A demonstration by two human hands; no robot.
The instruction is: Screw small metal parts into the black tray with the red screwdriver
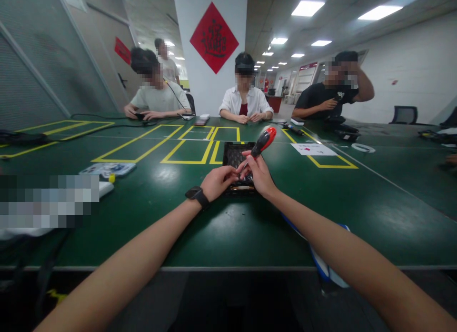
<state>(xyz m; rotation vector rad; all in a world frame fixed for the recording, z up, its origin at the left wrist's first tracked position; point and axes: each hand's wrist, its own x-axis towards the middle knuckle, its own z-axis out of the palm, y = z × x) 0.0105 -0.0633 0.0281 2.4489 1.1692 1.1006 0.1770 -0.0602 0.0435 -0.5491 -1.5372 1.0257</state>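
Note:
A screwdriver point(263, 142) with a red and black handle leans up and to the right in my right hand point(260, 174), its shaft pointing down between my hands. My left hand point(218, 180), with a dark watch on the wrist, has its fingers pinched together by the lower end of the shaft. Whatever those fingers hold is too small or too covered to make out. Beneath both hands lies an open black case point(228, 153) with a dark, bumpy inside, partly hidden by my fingers. Small dark bits lie on the table just in front of it.
The green table point(171, 232) carries yellow tape outlines. At left are a patterned phone-like item point(107, 169) and a white object point(105, 189). A paper sheet point(313, 149) and a tape-like ring point(363, 147) lie at right. Several people sit across; a blue-and-white item point(323, 267) is under my right forearm.

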